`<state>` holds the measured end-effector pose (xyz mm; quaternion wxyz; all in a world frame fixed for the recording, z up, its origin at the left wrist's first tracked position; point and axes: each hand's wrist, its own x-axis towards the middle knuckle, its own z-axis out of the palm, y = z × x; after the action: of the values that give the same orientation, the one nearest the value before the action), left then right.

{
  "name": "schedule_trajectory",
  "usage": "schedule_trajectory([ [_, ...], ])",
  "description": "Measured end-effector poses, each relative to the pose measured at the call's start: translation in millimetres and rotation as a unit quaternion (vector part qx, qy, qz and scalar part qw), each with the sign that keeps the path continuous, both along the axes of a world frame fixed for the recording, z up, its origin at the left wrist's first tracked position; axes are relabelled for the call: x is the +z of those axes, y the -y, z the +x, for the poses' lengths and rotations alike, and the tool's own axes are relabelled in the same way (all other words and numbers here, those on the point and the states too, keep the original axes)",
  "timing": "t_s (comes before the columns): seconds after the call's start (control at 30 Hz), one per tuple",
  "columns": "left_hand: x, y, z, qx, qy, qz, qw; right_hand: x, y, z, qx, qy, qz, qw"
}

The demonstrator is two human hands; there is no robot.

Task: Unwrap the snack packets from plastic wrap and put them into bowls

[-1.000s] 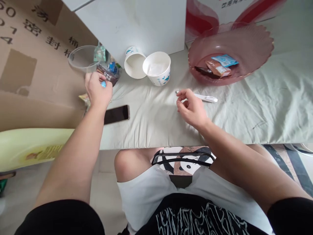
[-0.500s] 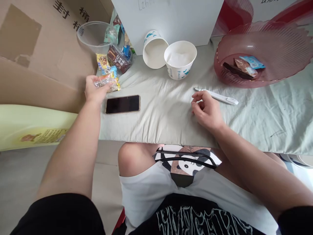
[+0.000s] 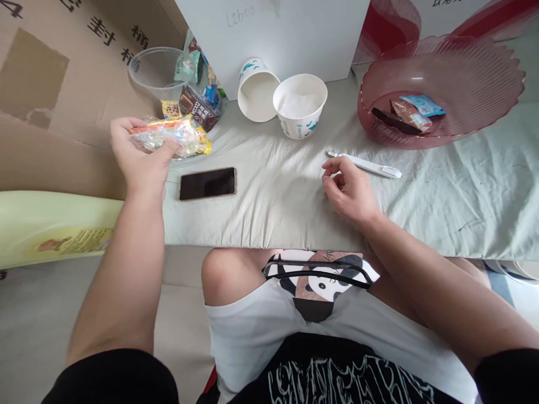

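My left hand (image 3: 141, 154) is closed on a shiny snack packet (image 3: 172, 136) with clear, red and yellow wrapping, raised over the table's left side. Behind it lie a brown cocoa snack pack (image 3: 199, 109) and a small yellow packet (image 3: 170, 109), partly covered. A dark-screened phone (image 3: 208, 183) lies just in front. My right hand (image 3: 351, 189) rests on the cloth with curled fingers, and nothing shows in them. Right behind its fingers lies a white utility knife (image 3: 370, 166), apparently not gripped.
Two paper bowls stand at the back, one tipped over (image 3: 257, 95), one upright (image 3: 300, 112) with white material inside. A pink ribbed bowl (image 3: 484, 101) at right holds several wrapped snacks. A clear plastic tub (image 3: 155, 67) sits by the cardboard box (image 3: 80, 129). A white box (image 3: 269, 39) stands behind.
My left hand has lifted the snack packet and brought it slightly left and closer, showing more of it. My right hand keeps its place beside the knife. The view has shifted slightly.
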<state>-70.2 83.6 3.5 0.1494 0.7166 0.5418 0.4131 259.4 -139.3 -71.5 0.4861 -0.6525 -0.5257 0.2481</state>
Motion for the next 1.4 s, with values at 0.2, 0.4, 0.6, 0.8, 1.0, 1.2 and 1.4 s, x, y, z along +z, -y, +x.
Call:
schedule_trajectory([
  [0.2,-16.4,58,75,-0.305,0.039,-0.213,0.928,-2.3,1,-1,0.061,0.045,0.069,0.995],
  [0.4,-38.5,83,157,-0.391,-0.035,-0.161,0.905,0.0,5,10,0.089,0.108,0.157,0.978],
  [0.6,-65.4,94,153,-0.354,-0.067,-0.09,0.928,-8.8,5,14,0.046,0.154,0.086,0.983],
  [0.8,-74.5,109,138,-0.292,-0.05,-0.085,0.952,-11.9,3,5,-0.012,0.172,0.044,0.984],
  [1.0,-67.6,109,147,-0.285,-0.028,-0.024,0.958,-14.9,-1,0,-0.03,0.182,0.042,0.982],
  [1.2,-71.4,121,157,-0.336,-0.033,-0.01,0.941,-16.4,-3,-3,-0.041,0.19,0.056,0.979],
  [1.4,-80.7,133,166,-0.357,-0.082,-0.011,0.93,-18.2,-2,-3,-0.054,0.182,0.045,0.981],
])
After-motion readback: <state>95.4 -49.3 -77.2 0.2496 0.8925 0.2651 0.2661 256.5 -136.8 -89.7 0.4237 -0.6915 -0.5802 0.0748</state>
